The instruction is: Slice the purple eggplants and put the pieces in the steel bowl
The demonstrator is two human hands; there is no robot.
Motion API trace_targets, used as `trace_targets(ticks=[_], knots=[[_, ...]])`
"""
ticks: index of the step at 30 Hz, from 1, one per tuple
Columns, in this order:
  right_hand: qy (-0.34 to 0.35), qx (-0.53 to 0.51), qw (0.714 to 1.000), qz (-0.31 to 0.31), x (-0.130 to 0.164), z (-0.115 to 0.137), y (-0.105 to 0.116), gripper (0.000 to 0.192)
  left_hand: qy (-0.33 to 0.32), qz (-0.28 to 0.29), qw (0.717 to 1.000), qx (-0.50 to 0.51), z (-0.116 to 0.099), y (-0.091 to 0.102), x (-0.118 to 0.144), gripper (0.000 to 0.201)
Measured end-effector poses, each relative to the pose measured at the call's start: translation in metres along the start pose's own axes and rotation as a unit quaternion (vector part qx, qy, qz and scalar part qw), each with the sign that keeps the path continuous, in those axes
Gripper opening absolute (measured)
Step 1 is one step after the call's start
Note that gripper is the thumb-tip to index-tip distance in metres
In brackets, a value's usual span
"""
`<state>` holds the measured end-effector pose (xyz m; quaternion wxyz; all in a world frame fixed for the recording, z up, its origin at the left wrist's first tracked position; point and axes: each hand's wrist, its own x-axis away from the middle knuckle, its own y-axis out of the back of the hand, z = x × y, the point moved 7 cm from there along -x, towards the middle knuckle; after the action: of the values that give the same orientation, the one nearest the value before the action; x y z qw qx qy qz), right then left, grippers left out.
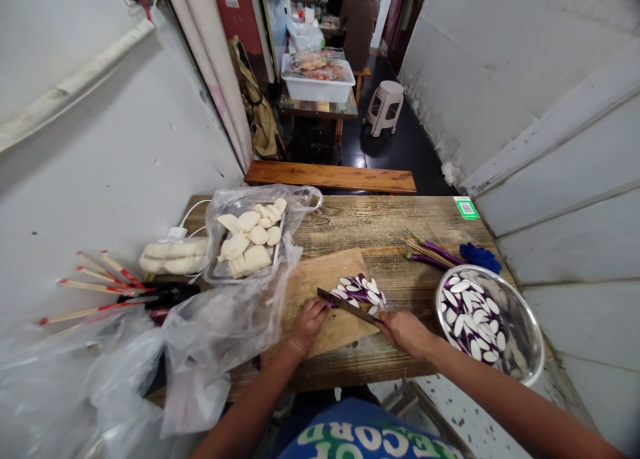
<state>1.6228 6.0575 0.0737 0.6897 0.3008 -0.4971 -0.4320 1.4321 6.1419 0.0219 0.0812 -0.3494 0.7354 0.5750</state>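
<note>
Mid-board: right hand [403,330] gripping knife [347,306], blade slanting up-left toward left hand [309,322], which pins the eggplant [332,303]; cut slices [363,288] beyond the blade.

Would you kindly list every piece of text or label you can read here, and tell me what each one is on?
"CORD", part of larger cut-off lettering: on the blue shirt at the bottom edge.
Green sticker on the table: a code square, print too small to read.
White sign on the red panel: too blurred to read.

Purple-edged white eggplant slices [361,289]
</note>
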Motion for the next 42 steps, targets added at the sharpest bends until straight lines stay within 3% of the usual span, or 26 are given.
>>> trace_targets(ticks=[7,15,20,27,34,42], knots=[[-0.001,0.020,0.999,0.026,-0.001,-0.005,-0.003,0.035,0.004,-0.007,1.000,0.000,0.002,-0.003,0.003,0.023],[-0.006,-0.009,1.000,-0.004,-0.034,0.002,-0.024,0.033,0.009,0.010,1.000,-0.013,0.005,-0.004,0.003,0.022],[-0.031,-0.027,0.999,-0.007,-0.023,-0.005,-0.020,0.033,0.010,0.009,1.000,-0.006,0.005,-0.003,0.005,0.023],[-0.009,0.000,1.000,0.010,-0.004,0.005,-0.007,0.033,0.043,0.000,0.999,0.008,0.012,-0.003,0.010,0.023],[0.000,0.003,1.000,0.025,0.004,-0.003,-0.008,0.036,0.035,-0.016,0.999,0.003,0.012,-0.005,0.013,0.020],[-0.029,-0.001,0.999,0.019,-0.022,0.008,-0.022,0.033,0.033,-0.005,0.999,0.024,0.011,-0.004,0.010,0.021]])
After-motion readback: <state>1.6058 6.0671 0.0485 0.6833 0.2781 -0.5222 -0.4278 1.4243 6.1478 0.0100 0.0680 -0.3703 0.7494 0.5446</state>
